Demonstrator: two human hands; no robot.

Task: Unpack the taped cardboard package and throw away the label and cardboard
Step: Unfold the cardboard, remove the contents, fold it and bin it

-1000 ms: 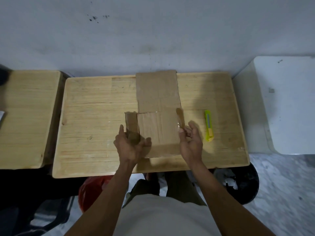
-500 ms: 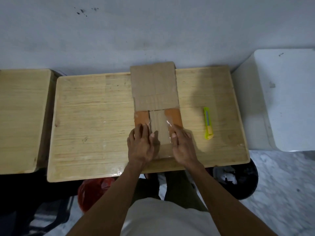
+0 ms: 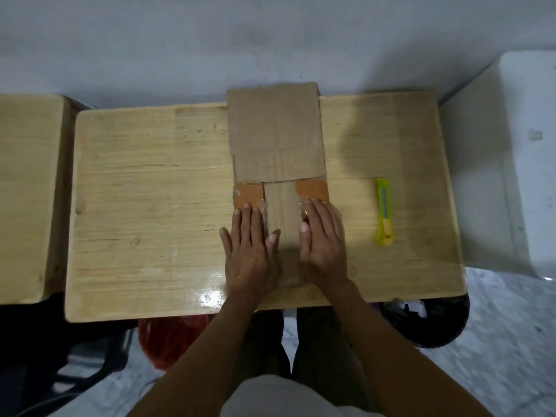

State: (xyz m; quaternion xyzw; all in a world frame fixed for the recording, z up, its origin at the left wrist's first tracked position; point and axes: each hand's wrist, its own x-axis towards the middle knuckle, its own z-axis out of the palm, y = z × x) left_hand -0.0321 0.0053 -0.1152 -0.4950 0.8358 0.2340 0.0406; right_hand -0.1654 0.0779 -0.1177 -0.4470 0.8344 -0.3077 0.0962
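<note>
Head view showed the flat brown cardboard package (image 3: 275, 139) at frame centre on the pale wooden table (image 3: 150, 206), both left hand (image 3: 251, 254) and right hand (image 3: 323, 248) lying open-palmed on its near flaps, apparently pinning them down to expose orange contents (image 3: 311, 189).

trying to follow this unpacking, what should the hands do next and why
Probably spread the two side flaps outward. Both hands, left hand and right hand, lie flat on the cardboard package, whose far flap is already folded back, and an orange item shows beneath, still partly covered.
</note>
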